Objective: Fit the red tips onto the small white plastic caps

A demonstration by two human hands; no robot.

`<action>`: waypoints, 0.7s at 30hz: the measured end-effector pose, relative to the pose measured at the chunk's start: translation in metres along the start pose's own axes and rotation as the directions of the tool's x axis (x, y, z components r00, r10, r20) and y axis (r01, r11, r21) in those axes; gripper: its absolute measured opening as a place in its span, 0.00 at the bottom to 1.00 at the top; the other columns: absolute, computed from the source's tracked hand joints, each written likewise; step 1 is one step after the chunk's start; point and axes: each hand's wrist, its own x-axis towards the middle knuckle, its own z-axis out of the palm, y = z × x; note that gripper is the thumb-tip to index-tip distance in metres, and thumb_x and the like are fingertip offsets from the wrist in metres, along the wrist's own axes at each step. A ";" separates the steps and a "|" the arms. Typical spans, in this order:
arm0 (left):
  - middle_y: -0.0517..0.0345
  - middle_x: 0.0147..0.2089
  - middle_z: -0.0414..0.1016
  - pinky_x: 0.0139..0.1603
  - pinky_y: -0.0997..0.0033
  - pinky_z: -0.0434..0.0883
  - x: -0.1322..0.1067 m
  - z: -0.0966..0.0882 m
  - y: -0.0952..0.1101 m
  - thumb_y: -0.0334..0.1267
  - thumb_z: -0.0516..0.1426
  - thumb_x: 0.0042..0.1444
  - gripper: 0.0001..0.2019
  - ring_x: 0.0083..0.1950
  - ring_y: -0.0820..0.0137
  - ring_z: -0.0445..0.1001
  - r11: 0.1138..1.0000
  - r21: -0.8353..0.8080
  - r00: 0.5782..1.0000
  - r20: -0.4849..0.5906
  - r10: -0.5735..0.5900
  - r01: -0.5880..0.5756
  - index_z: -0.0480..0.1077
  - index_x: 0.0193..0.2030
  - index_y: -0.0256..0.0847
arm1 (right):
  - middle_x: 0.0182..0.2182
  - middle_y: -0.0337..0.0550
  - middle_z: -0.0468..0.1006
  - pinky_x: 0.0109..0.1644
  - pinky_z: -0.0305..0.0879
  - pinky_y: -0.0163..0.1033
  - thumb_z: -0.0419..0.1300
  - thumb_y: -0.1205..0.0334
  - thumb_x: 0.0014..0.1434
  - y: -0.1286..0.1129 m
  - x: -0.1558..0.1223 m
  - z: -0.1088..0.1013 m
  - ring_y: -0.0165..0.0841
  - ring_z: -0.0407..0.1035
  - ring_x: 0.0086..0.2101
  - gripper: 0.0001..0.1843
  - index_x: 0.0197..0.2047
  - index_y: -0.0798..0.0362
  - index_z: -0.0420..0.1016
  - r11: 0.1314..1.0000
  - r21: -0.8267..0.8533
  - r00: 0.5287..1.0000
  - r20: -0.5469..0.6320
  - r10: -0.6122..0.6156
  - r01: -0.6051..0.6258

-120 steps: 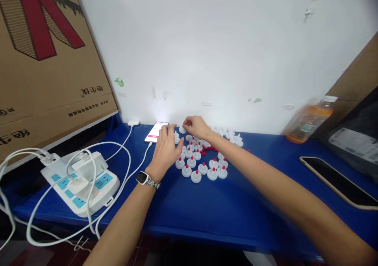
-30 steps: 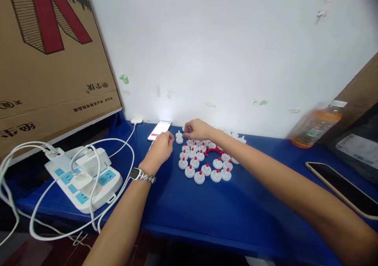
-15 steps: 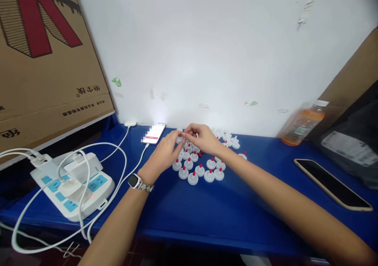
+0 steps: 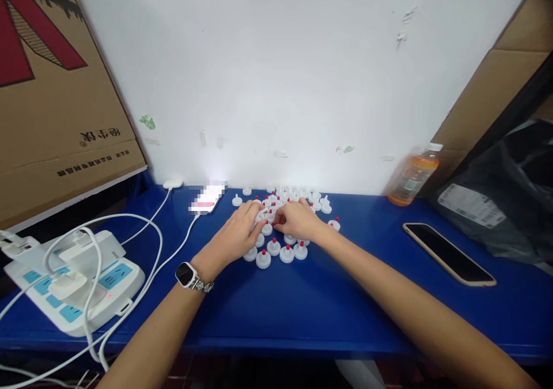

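Observation:
White round nozzle caps (image 4: 263, 259) stand in a cluster on the blue table, many with small red tips. Over the cluster's left side, my left hand (image 4: 235, 230) is closed, with a white nozzle cap (image 4: 262, 212) partly visible between thumb and fingers. My right hand (image 4: 298, 219) is lowered among the caps, its fingertips pinched at a small red cap (image 4: 275, 225); the fingers hide much of it. Behind my right hand, several white caps without red tips (image 4: 326, 206) sit near the wall.
A lit phone (image 4: 209, 197) on a cable lies at the left rear. A power strip (image 4: 73, 285) with plugs and looping white cables occupies the left. To the right are a dark phone (image 4: 449, 255), an orange drink bottle (image 4: 413, 176) and a black bag (image 4: 496, 193). A white wall (image 4: 280, 78) rises behind.
My hands were together over the cluster; now they are apart, my right hand lowered to the red cap among the nozzle caps. The view has turned slightly to the right.

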 end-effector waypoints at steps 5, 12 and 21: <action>0.48 0.48 0.69 0.52 0.54 0.69 0.001 0.002 0.000 0.42 0.45 0.70 0.11 0.50 0.59 0.70 1.000 0.023 1.000 -0.002 -0.011 0.011 0.62 0.51 0.40 | 0.27 0.41 0.79 0.48 0.56 0.45 0.62 0.65 0.52 0.004 -0.003 0.004 0.36 0.70 0.33 0.04 0.27 0.52 0.74 0.993 0.113 0.998 -0.053 0.026 -0.020; 0.48 0.49 0.69 0.51 0.55 0.69 0.001 0.009 0.003 0.43 0.45 0.70 0.12 0.50 0.58 0.70 0.996 0.092 0.999 -0.032 -0.017 0.020 0.63 0.52 0.41 | 0.23 0.34 0.70 0.31 0.59 0.36 0.60 0.63 0.52 0.004 -0.013 0.000 0.29 0.63 0.25 0.04 0.30 0.51 0.67 0.684 0.728 0.956 -0.236 0.173 0.056; 0.48 0.50 0.70 0.55 0.54 0.69 0.001 0.005 0.013 0.42 0.43 0.71 0.15 0.51 0.60 0.69 0.998 -0.017 0.998 -0.001 0.061 -0.061 0.60 0.59 0.42 | 0.25 0.36 0.75 0.32 0.61 0.36 0.68 0.51 0.50 -0.017 -0.021 0.001 0.28 0.65 0.26 0.17 0.29 0.51 0.65 0.291 0.952 0.973 -0.153 0.171 0.098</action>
